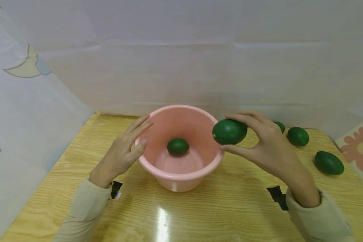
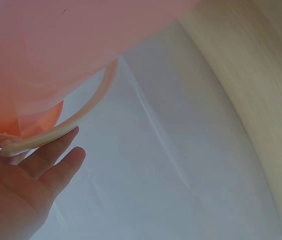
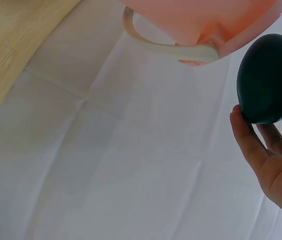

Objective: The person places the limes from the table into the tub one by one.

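Note:
A pink bucket [image 1: 175,176] stands upright on the wooden table, with one dark green avocado [image 1: 177,147] lying inside it. My left hand [image 1: 121,151] touches the bucket's left rim with fairly straight fingers; in the left wrist view, they lie beside the pale handle [image 2: 88,106]. Just above the right rim, my right hand [image 1: 263,141] pinches another avocado [image 1: 230,131] between thumb and fingers. The right wrist view shows this held avocado [image 3: 266,80] close to the bucket's side [image 3: 191,17], its far end partly covered by fingers.
To the right on the table [image 1: 236,205] lie a near avocado [image 1: 329,163], a farther avocado [image 1: 297,136] and a third avocado [image 1: 279,126], partly hidden by my right hand. A pale sheet [image 1: 181,74] hangs behind the table's back edge.

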`<state>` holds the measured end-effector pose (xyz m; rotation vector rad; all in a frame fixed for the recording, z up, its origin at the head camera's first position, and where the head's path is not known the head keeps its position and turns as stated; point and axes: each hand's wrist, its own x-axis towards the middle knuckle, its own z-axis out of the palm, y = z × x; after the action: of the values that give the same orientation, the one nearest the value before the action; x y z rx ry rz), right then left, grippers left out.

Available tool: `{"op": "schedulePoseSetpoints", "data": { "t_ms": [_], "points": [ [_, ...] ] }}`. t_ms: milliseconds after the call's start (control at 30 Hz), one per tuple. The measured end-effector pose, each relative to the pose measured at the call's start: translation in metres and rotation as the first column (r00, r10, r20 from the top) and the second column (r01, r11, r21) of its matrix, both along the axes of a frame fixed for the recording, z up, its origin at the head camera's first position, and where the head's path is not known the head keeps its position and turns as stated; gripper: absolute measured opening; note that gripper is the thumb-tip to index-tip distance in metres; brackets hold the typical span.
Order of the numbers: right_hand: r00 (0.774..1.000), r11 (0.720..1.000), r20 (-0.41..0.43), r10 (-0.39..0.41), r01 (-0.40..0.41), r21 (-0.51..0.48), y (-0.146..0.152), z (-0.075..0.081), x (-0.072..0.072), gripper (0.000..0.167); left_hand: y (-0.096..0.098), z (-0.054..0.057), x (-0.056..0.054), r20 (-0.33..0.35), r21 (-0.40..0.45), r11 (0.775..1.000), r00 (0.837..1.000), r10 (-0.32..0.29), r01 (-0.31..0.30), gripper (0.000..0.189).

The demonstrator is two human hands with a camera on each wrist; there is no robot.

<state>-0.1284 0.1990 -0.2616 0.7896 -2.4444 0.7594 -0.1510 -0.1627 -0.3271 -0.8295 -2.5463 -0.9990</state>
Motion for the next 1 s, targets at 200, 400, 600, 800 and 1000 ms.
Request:
{"op": "schedulePoseSetpoints", "data": {
  "t_ms": [200, 400, 600, 800, 1000],
  "points": [
    [0.999, 0.999, -0.004, 0.047, -0.047, 0.014, -0.007, -0.001, -0.004, 0.074, -0.001, 0.0, -0.001, -0.005, -0.004, 1.0, 1.0, -0.002, 0.002, 0.054],
    [0.996, 0.996, 0.0, 0.088, -0.088, 0.009, -0.015, -0.003, -0.006, 0.072, -0.001, 0.0, -0.001, -0.006, -0.004, 1.0, 1.0, -0.004, 0.004, 0.054],
    [0.993, 0.993, -0.005, 0.116, -0.116, 0.018, -0.022, -0.004, -0.008, 0.07, -0.001, -0.001, -0.001, -0.005, -0.006, 1.0, 1.0, -0.001, 0.001, 0.054],
    [0.989, 0.989, 0.023, 0.143, -0.144, 0.041, -0.029, -0.005, -0.011, 0.066, -0.001, -0.001, -0.001, -0.007, -0.005, 1.0, 1.0, 0.0, 0.0, 0.053],
    [0.983, 0.986, 0.095, 0.156, -0.161, 0.047, -0.036, -0.005, -0.013, 0.064, -0.001, 0.0, -0.001, -0.005, -0.007, 1.0, 1.0, 0.0, 0.0, 0.053]
  ]
}}
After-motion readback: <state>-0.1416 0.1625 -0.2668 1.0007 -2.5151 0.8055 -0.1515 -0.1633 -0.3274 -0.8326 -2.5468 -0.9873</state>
